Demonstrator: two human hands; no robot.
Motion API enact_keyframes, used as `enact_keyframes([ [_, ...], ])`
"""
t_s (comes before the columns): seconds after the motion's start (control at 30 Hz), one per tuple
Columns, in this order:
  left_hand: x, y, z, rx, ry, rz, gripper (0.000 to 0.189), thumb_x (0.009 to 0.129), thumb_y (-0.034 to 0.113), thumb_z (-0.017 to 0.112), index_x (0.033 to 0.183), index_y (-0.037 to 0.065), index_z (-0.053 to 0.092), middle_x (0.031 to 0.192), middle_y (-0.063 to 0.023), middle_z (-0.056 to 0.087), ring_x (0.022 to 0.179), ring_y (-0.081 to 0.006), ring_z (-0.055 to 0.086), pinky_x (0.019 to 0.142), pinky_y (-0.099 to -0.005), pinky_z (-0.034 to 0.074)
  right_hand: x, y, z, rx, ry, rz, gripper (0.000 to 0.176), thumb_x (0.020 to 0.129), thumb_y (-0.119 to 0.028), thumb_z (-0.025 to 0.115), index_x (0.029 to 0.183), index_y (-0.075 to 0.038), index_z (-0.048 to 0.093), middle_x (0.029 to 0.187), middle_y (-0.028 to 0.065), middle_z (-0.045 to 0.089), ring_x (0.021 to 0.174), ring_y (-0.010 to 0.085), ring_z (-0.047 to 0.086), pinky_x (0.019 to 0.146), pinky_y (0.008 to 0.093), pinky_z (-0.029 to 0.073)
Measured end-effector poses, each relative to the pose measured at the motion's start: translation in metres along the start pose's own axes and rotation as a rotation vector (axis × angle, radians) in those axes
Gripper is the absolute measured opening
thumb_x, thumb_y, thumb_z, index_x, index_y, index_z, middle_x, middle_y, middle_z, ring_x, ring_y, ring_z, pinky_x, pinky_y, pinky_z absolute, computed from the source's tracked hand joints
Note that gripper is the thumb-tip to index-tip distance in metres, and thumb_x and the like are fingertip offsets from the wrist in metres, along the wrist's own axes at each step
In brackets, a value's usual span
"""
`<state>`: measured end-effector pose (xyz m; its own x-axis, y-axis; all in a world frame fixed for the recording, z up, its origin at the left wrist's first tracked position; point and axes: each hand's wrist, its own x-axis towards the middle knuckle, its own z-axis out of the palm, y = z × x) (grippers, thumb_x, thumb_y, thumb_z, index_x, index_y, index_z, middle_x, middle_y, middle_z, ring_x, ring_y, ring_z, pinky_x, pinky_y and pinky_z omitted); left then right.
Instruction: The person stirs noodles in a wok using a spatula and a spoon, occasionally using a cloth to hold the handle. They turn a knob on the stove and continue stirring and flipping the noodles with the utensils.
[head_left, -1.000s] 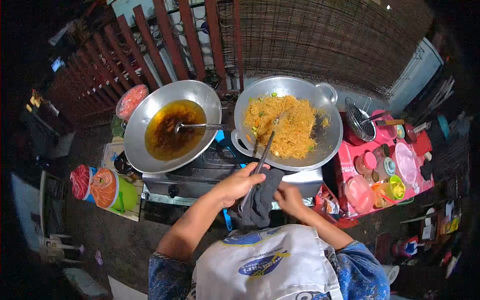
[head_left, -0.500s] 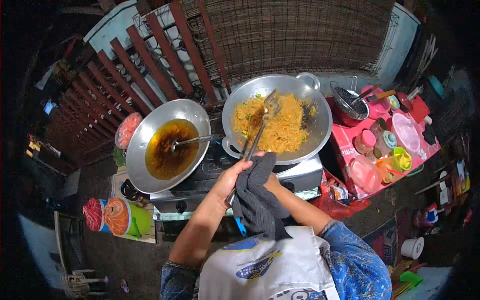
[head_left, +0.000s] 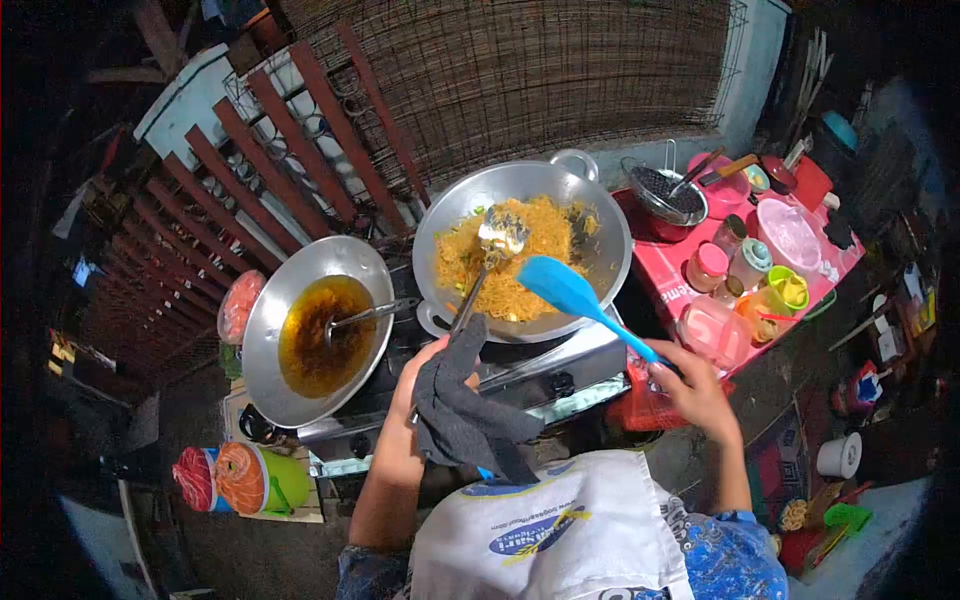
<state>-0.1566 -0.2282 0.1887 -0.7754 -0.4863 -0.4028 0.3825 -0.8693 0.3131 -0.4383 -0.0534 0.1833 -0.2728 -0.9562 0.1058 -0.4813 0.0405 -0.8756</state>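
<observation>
Spatula [head_left: 562,287] nr. turner [head_left: 503,232], over wok rim [head_left: 626,240]

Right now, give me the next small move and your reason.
I'd probably lower the blue spatula into the noodles: the right hand grips its handle, its blade appears above the near side of their wok, and the left hand holds the metal spatula there too.
</observation>
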Motion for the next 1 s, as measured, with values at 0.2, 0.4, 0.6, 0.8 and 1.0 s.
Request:
enact_keyframes([
  [0.2,-0.015,-0.016,0.011,0.072,0.002,-0.136,0.034,0.089,0.035,0.042,0.084,0.005,0.056,0.058,-0.0064,0.051,0.045,-0.0166,0.048,0.041,-0.0272,0.039,0.065,0.027,0.038,-0.408,0.171,-0.271,0.036,0.076,-0.002,0.056,0.110,-0.012,0.058,0.081,0.0132,0.059,0.072,0.0298,0.059,0.064,0.0368,0.047],
  [0.4,-0.025,-0.026,0.021,0.232,0.154,0.033,0.025,0.090,0.026,0.040,0.092,0.003,0.048,0.060,-0.0008,0.037,0.044,-0.0102,0.034,0.040,-0.0243,0.029,0.084,0.040,0.018,-0.202,0.168,-0.312,0.029,0.079,-0.006,0.056,0.108,-0.009,0.059,0.078,0.0142,0.059,0.072,0.0295,0.059,0.063,0.0353,0.046],
  [0.6,-0.024,-0.031,0.002,0.077,0.021,0.018,0.031,0.090,0.029,0.040,0.093,-0.001,0.051,0.060,-0.0089,0.049,0.046,-0.0176,0.047,0.041,-0.0289,0.038,0.096,0.048,0.011,-0.254,0.048,-0.129,0.029,0.080,-0.004,0.055,0.109,-0.006,0.059,0.100,0.0133,0.062,0.091,0.0248,0.061,0.078,0.0301,0.046],
  [0.8,-0.029,-0.041,0.011,-0.016,-0.020,0.041,0.026,0.091,0.026,0.038,0.093,0.001,0.046,0.066,-0.0060,0.043,0.047,-0.0156,0.044,0.041,-0.0280,0.036,0.099,0.054,0.012,-0.253,0.081,-0.284,0.027,0.079,-0.007,0.057,0.105,-0.012,0.061,0.080,0.0145,0.060,0.068,0.0294,0.059,0.060,0.0354,0.046],
  [1.0,-0.028,-0.044,0.003,-0.127,-0.152,0.035,0.021,0.091,0.023,0.036,0.093,0.004,0.043,0.066,-0.0031,0.039,0.049,-0.0134,0.040,0.042,-0.0275,0.034,0.109,0.070,0.009,-0.131,0.077,-0.423,0.035,0.076,-0.005,0.056,0.110,-0.014,0.058,0.077,0.0110,0.060,0.071,0.0303,0.059,0.062,0.0375,0.047],
])
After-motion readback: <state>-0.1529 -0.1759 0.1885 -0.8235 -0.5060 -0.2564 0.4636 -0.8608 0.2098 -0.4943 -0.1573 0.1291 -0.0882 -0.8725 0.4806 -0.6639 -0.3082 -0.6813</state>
